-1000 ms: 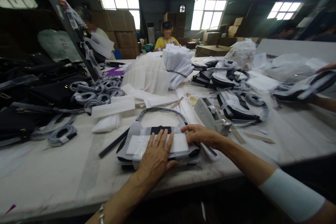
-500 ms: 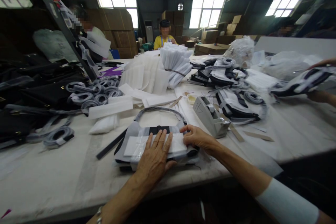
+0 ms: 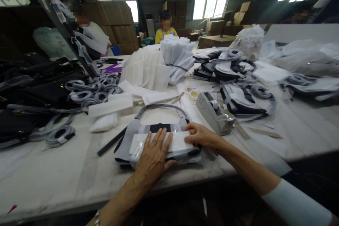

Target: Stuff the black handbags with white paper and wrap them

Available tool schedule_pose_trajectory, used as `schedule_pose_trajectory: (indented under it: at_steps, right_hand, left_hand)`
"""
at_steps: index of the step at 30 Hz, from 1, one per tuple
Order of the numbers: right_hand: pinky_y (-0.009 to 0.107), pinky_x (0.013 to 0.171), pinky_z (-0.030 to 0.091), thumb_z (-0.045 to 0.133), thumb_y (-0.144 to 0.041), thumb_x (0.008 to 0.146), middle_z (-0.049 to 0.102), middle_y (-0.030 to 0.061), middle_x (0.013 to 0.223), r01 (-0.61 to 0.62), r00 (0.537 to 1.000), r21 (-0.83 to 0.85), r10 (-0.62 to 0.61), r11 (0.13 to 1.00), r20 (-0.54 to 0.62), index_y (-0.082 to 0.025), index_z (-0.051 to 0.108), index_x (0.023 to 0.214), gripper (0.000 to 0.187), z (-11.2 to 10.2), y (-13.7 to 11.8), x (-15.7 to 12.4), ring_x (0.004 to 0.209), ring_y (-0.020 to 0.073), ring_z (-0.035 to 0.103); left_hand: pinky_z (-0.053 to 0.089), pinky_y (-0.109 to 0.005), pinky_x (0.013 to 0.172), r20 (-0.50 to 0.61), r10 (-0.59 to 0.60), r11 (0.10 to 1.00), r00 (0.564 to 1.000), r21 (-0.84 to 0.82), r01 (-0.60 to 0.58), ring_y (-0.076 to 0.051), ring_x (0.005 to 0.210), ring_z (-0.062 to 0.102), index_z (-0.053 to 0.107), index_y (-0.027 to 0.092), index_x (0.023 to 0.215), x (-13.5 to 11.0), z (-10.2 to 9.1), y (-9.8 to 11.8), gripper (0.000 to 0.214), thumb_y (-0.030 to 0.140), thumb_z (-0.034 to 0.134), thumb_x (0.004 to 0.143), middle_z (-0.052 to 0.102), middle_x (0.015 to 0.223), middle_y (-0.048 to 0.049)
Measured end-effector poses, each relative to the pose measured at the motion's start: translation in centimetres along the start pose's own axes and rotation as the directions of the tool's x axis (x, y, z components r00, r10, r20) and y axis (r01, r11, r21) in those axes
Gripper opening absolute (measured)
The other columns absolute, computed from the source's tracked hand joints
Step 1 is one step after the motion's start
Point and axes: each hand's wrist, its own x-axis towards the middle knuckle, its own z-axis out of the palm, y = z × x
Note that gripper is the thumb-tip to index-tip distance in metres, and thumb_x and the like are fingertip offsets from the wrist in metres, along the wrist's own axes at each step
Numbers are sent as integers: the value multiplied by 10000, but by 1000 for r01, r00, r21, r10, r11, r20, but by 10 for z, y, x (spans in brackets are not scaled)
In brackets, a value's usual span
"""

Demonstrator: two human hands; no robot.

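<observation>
A black handbag (image 3: pixel 123 150) with pale wrapping lies flat in front of me, its wrapped handle (image 3: pixel 159 106) arching away from me. Across its front rests a folded white foam sheet (image 3: pixel 180 140), with clear plastic around its lower left part. My left hand (image 3: pixel 155 152) is laid flat on this sheet, fingers stretched forward. At the sheet's right end, my right hand (image 3: pixel 198 135) pinches the edge between thumb and fingers; the fingertips are partly hidden. A dark strip (image 3: pixel 111 142) sticks out left of the bag.
A grey tape dispenser (image 3: pixel 213 114) stands right of the bag. Wrapped bags (image 3: pixel 239 100) lie beyond it. Coiled wrapped straps (image 3: pixel 102 91) and black bags (image 3: pixel 45 93) are at left, foam sheets (image 3: pixel 144 70) behind. A co-worker (image 3: pixel 165 28) sits across the table.
The foam sheet has shifted slightly right on the handbag, with my right hand at its end. At far right, another person's hands have left view and the wrapped bag there now lies on the table.
</observation>
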Motion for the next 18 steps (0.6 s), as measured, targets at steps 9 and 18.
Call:
schedule_pose_trajectory:
  at_steps: [9,18]
  right_hand:
    - [418,1085,426,569,-222,935,611,106,1333,439,604,-851,-796,290,40,-186,562,1313,380,27,36,-80,1252,252,547]
    - [496,1139,407,491,-56,918,627,94,1326,512,466,-850,-871,121,156,-177,457,1438,536,34,104,-70,1340,255,482]
  left_hand:
    - [206,-533,1194,-17,67,996,998,55,-66,-288,1462,267,261,214,1518,-27,-10,4,822,441,676,845,302,1582,-107]
    - [50,-661,1173,-2,56,993,998,103,-55,-340,1472,218,274,379,1499,-55,1,16,803,398,708,824,262,1601,-42]
